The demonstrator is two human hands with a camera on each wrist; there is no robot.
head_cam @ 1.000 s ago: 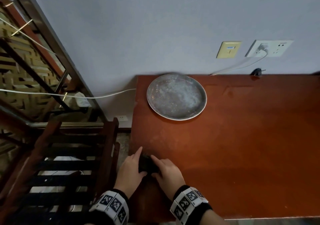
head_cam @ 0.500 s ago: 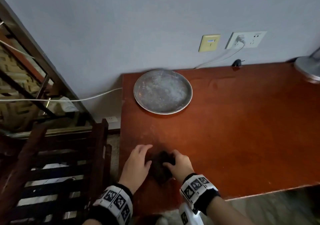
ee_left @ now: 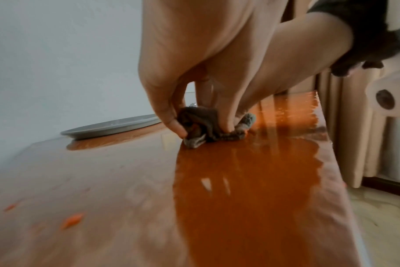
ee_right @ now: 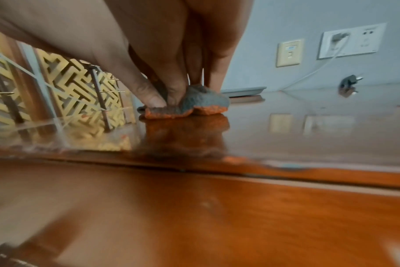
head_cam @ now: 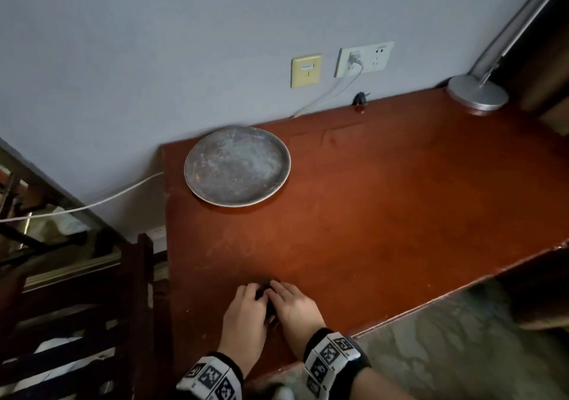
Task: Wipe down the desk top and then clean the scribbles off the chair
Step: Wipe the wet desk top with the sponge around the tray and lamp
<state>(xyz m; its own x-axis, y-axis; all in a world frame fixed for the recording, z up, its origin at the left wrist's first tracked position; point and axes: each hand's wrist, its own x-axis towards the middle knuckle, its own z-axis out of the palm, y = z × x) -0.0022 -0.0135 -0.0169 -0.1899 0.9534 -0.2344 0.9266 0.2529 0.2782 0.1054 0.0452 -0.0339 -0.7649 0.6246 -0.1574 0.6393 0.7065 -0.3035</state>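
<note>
A small dark grey cloth [head_cam: 267,290] lies bunched on the red-brown desk top [head_cam: 385,214], near its front edge on the left. My left hand [head_cam: 254,295] and right hand [head_cam: 277,291] sit side by side over it. In the left wrist view my left thumb and fingers pinch the cloth [ee_left: 208,124] against the wood. The right wrist view shows my right fingertips [ee_right: 171,97] pinching the cloth [ee_right: 206,101] too. A dark wooden slatted chair [head_cam: 135,307] stands left of the desk, beyond both hands.
A round grey plate [head_cam: 237,165] sits at the desk's back left. A silver lamp base [head_cam: 477,93] stands at the back right. A black plug [head_cam: 359,99] and white cable lie under the wall sockets [head_cam: 363,59]. Faint marks [head_cam: 234,245] show ahead of the hands.
Both hands and the cloth have slid right, away from the desk's left edge, and drawn closer together over the cloth. The head view has swung right and now shows the lamp base.
</note>
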